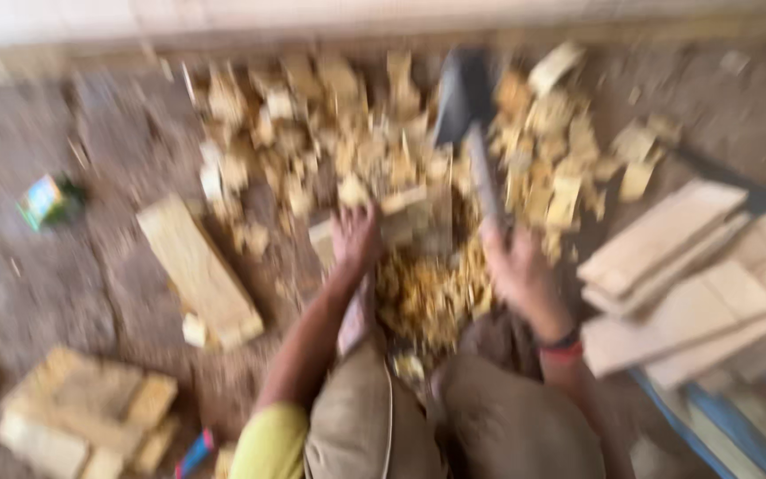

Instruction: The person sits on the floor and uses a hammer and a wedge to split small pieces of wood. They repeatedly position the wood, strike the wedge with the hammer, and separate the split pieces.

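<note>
The picture is smeared by motion, so fine detail is lost. The person crouches over a small wooden block [410, 217] that stands on the dirt floor [64, 284] in the middle of the scene, just in front of their knees, and everything else is best placed from that block. The left hand [354, 238] rests against the block's near left side, fingers seemingly laid together on it, though the blur hides whether they grip or only steady it. The right hand [518, 266], just right of the block, is wrapped around the handle of a hatchet [470, 124] whose dark head hangs above and slightly beyond the block; the fingers look closed round the handle. The block appears stiff, light and dry, likely to split along the grain and to tip if held only at one edge, so its lower sides, away from the top face, seem the safer place to hold. Beyond the block lies a wide heap of pale wood chips [312, 133]; a loose plank [199, 266] lies to its left, a stack of cut blocks [82, 417] farther left and nearer, and stacked boards [693, 275] crowd its right, leaving little swinging room on that side.
</note>
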`<state>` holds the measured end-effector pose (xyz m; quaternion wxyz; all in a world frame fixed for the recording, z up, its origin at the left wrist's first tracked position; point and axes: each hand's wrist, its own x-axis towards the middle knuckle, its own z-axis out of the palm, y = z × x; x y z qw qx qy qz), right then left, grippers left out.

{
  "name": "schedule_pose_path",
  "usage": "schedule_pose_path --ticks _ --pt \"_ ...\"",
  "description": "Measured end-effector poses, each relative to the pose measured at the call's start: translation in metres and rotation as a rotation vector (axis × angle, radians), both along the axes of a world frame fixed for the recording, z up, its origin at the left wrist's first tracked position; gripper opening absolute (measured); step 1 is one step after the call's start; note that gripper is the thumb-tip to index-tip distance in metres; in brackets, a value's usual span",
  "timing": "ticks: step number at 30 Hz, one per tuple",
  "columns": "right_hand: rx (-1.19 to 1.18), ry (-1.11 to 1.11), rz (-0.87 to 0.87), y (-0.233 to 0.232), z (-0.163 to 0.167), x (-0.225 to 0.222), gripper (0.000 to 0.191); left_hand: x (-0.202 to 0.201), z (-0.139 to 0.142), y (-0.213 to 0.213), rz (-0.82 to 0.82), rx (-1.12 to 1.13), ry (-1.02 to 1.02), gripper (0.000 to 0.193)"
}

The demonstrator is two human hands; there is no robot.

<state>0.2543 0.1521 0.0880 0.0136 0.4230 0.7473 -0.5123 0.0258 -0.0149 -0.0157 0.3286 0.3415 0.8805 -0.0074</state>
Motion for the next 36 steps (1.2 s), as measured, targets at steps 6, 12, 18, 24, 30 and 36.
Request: schedule_pose_path --ticks 6,12,18,24,30,36 --pt "0.08 -0.113 0.144 -0.045 -0.112 0.021 0.045 -0.02 -0.008 0.005 -0.023 0.021 0.063 0.097" --pt "-0.217 -0.435 0.127 -0.016 -0.104 -0.016 0.046 -0.035 -0.009 0.026 -0.101 -0.136 -0.016 0.103" --pt "-0.299 -0.54 0.093 -0.015 -0.089 -0.063 0.049 -0.023 -0.021 0.03 -0.291 0.071 0.035 0.109" --pt "-0.333 -0.551 0.075 -0.012 -0.093 -0.062 0.051 -0.041 -0.007 0.032 -0.05 0.185 0.126 0.112" --pt "-0.362 -0.543 0.051 -0.007 -0.105 -0.058 0.053 -0.106 0.058 0.006 0.595 0.527 -0.217 0.101" --pt "-0.448 -0.464 -0.022 -0.003 -0.119 -0.018 0.055 -0.099 0.079 -0.026 0.79 1.407 -1.035 0.1"
